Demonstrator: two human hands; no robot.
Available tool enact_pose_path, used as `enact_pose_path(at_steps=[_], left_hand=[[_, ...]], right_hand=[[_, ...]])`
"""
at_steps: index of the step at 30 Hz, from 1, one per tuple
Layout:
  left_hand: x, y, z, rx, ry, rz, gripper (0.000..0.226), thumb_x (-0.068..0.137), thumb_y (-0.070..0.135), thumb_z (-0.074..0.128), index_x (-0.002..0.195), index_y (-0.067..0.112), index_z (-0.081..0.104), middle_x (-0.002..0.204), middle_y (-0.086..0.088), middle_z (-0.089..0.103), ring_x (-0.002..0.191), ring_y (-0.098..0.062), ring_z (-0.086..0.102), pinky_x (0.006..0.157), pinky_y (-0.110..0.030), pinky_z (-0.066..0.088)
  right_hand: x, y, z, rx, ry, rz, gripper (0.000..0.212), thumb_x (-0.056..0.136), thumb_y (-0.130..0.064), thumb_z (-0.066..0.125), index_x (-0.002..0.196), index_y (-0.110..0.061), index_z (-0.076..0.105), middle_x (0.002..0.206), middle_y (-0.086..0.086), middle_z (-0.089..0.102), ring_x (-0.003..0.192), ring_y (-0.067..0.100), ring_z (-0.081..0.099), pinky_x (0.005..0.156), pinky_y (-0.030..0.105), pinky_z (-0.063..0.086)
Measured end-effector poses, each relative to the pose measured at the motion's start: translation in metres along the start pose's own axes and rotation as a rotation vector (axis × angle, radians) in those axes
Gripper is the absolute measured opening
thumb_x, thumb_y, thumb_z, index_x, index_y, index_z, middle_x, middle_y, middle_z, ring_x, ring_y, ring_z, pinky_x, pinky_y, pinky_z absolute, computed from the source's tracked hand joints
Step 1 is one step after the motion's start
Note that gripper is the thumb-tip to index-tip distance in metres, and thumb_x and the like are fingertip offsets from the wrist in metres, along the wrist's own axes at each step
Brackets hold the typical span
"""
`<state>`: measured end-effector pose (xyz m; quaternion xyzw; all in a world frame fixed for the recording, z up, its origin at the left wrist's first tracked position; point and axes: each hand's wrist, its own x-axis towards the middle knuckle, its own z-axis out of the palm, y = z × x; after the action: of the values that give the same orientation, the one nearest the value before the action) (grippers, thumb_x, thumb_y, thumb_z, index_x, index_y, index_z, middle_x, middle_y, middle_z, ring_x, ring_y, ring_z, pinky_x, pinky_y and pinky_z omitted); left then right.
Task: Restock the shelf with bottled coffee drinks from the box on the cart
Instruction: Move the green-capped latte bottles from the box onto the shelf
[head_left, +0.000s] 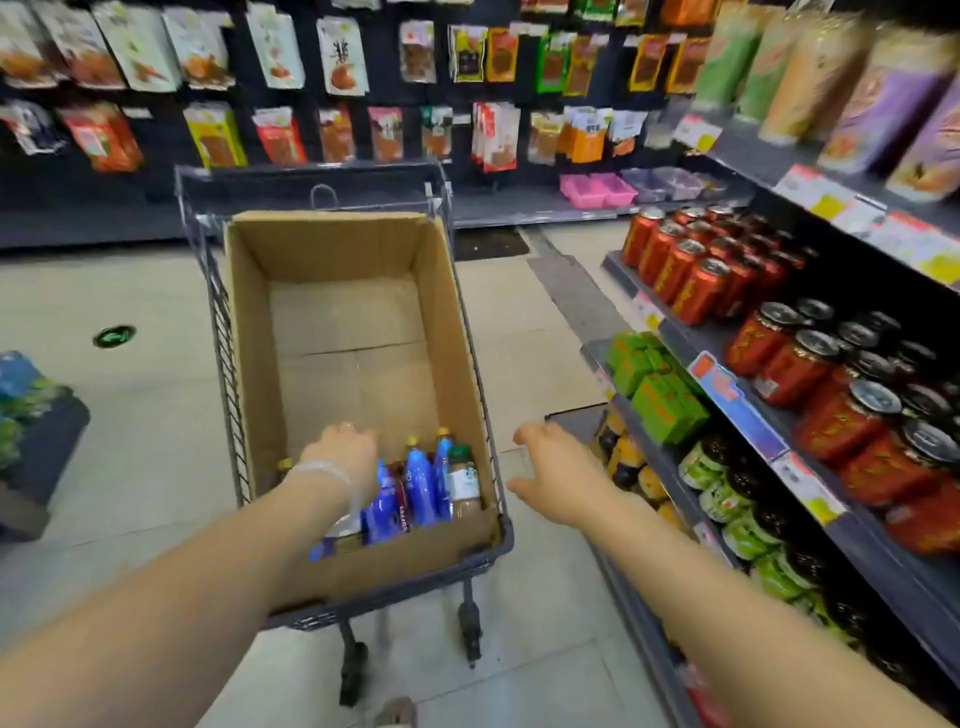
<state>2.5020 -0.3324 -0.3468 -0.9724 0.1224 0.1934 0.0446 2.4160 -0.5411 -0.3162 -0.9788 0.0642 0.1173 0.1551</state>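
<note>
A brown cardboard box (260, 332) sits in a dark wire cart (221, 322). Its far part is bare; several bottled coffee drinks (422, 480) with blue labels and yellow caps, plus one brown-labelled bottle (464, 483), stand at its near end. My left hand (345, 460) reaches down into the box over the leftmost bottles; its fingers are hidden, so I cannot tell whether they hold one. My right hand (553, 475) hovers outside the cart's right side, fingers apart and holding nothing, between the cart and the shelf (727, 338) on the right.
The right shelf unit carries red cans (680, 270), red jars (810, 364), green packs (660, 395) and green-labelled jars (727, 493). Hanging snack bags (337, 57) fill the back wall. A low display (31, 415) stands at left. Tiled floor surrounds the cart.
</note>
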Motion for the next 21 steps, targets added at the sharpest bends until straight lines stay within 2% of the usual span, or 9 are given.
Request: enact_pose_path(at_steps=[5, 8, 13, 15, 18, 21], left_hand=[[0.046, -0.058, 0.049, -0.050, -0.146, -0.091, 0.046, 0.087, 0.018, 0.054, 0.131, 0.013, 0.041, 0.134, -0.010, 0.039, 0.127, -0.030, 0.038, 0.100, -0.041, 0.042], [0.073, -0.075, 0.082, -0.112, -0.243, -0.139, 0.045, 0.086, 0.017, 0.052, 0.130, 0.014, 0.041, 0.133, -0.010, 0.041, 0.125, -0.031, 0.042, 0.099, -0.041, 0.042], [0.132, -0.092, 0.181, -0.454, -0.413, -0.326, 0.048, 0.070, 0.034, 0.061, 0.116, 0.022, 0.054, 0.121, -0.006, 0.062, 0.109, -0.026, 0.061, 0.089, -0.034, 0.051], [0.135, -0.084, 0.182, -0.623, -0.467, -0.403, 0.046, 0.078, 0.038, 0.060, 0.117, 0.017, 0.053, 0.121, -0.005, 0.060, 0.111, -0.026, 0.059, 0.088, -0.027, 0.048], [0.141, -0.068, 0.183, -0.829, -0.475, -0.590, 0.066, 0.078, 0.031, 0.069, 0.131, 0.005, 0.038, 0.125, -0.013, 0.056, 0.115, -0.032, 0.055, 0.094, -0.033, 0.045], [0.155, -0.056, 0.195, -0.812, -0.460, -0.671, 0.083, 0.082, 0.027, 0.065, 0.143, 0.001, 0.014, 0.131, -0.018, 0.051, 0.119, -0.033, 0.051, 0.097, -0.037, 0.042]], right_hand=[[0.086, -0.041, 0.048, 0.010, -0.158, 0.009, 0.041, 0.086, -0.022, 0.059, 0.122, -0.009, 0.044, 0.124, 0.013, 0.048, 0.115, 0.032, 0.049, 0.088, 0.034, 0.042], [0.129, -0.045, 0.087, 0.000, -0.272, 0.088, 0.048, 0.084, -0.024, 0.062, 0.126, -0.010, 0.043, 0.127, 0.013, 0.048, 0.117, 0.031, 0.050, 0.093, 0.036, 0.044], [0.175, -0.035, 0.148, 0.067, -0.388, 0.329, 0.046, 0.084, -0.029, 0.058, 0.125, -0.013, 0.043, 0.127, 0.013, 0.052, 0.117, 0.032, 0.052, 0.095, 0.039, 0.046], [0.186, -0.030, 0.165, 0.127, -0.394, 0.464, 0.052, 0.083, -0.030, 0.061, 0.128, -0.013, 0.039, 0.127, 0.012, 0.055, 0.116, 0.031, 0.054, 0.092, 0.036, 0.046], [0.196, -0.022, 0.186, 0.219, -0.410, 0.624, 0.059, 0.083, -0.031, 0.064, 0.129, -0.008, 0.034, 0.129, 0.015, 0.054, 0.118, 0.032, 0.054, 0.090, 0.034, 0.045], [0.201, -0.018, 0.200, 0.291, -0.427, 0.734, 0.063, 0.083, -0.027, 0.067, 0.130, -0.003, 0.032, 0.132, 0.016, 0.051, 0.121, 0.032, 0.051, 0.096, 0.035, 0.043]])
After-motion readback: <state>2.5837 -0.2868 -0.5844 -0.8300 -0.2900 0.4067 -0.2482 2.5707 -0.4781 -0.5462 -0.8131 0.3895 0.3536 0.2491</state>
